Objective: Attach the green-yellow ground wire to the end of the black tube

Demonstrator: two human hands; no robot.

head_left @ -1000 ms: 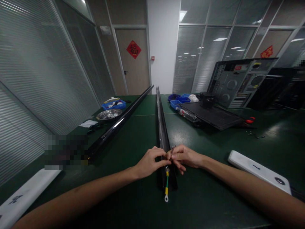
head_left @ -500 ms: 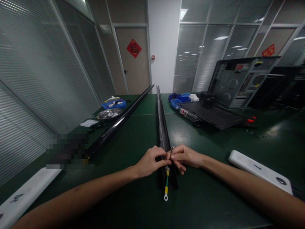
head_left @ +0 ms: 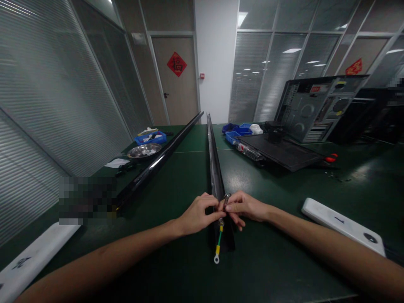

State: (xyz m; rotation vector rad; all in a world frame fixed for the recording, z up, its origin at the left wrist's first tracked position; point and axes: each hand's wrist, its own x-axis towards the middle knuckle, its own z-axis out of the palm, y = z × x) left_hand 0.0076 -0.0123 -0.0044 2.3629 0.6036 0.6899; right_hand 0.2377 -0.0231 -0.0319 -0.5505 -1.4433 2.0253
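Observation:
A long dark metal rail (head_left: 213, 164) runs away from me along the middle of the green table. At its near end, my left hand (head_left: 200, 213) is closed with thumb and fingertips together, just above a short green-and-yellow wire (head_left: 219, 237) with a ring terminal; what its fingertips pinch is too small to make out. My right hand (head_left: 248, 207) pinches a small metal tool, perhaps a wrench (head_left: 227, 198), between thumb and forefinger. The fingertips of both hands nearly meet over the rail. The wire hangs toward me from a metal fastener at the rail.
A second dark rail (head_left: 154, 165) lies to the left, near a steel bowl (head_left: 144, 151) and a blue basket (head_left: 150, 138). On the right are blue bins (head_left: 232, 136), a black panel (head_left: 284, 151), an open computer case (head_left: 315, 109) and a white device (head_left: 344, 225).
The small metal tool has turned slightly in my right fingers. The ring end of the wire has swung a little left. Both hands stay nearly in place.

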